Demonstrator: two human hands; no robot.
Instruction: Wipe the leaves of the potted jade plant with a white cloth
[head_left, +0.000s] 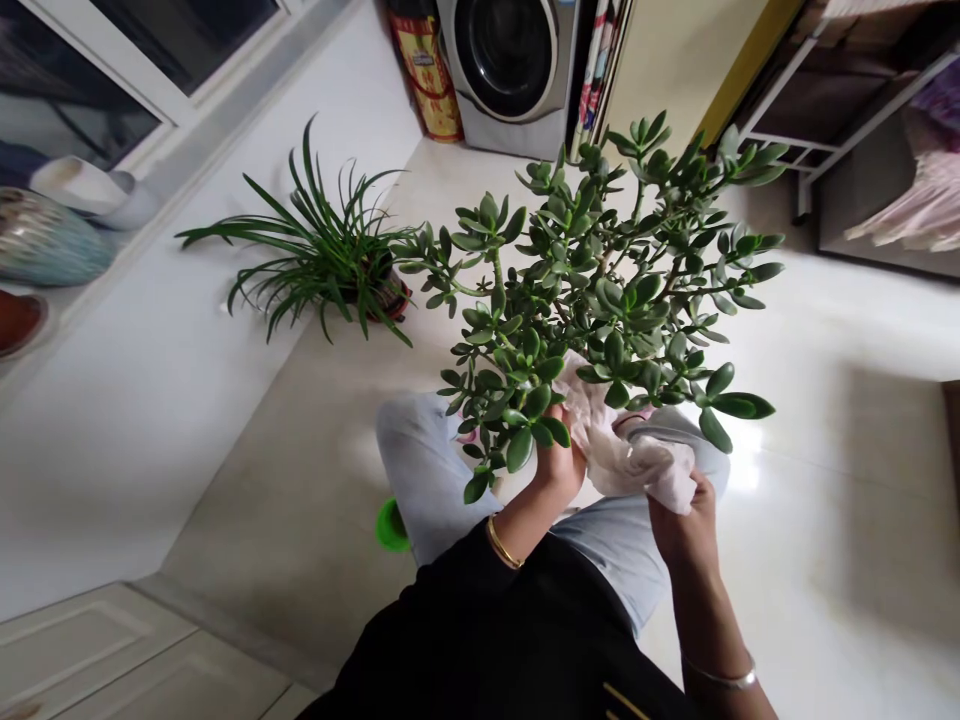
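Observation:
A large jade plant point(600, 290) with thick oval leaves spreads out in front of me, between my knees. My left hand point(559, 455) is closed around a lower leafy branch of it, fingers partly hidden by leaves. My right hand point(686, 520) grips a crumpled white cloth point(622, 450) that runs up under the leaves toward the left hand. A gold bangle sits on my left wrist and a silver one on my right. The plant's pot is hidden behind the foliage and cloth.
A spider plant point(330, 260) in a dark pot stands on the tiled floor point(825, 480) to the left by the white wall. A washing machine point(510, 60) is at the far end. A metal rack point(847, 110) stands at right. A green object point(390, 525) peeks beside my left knee.

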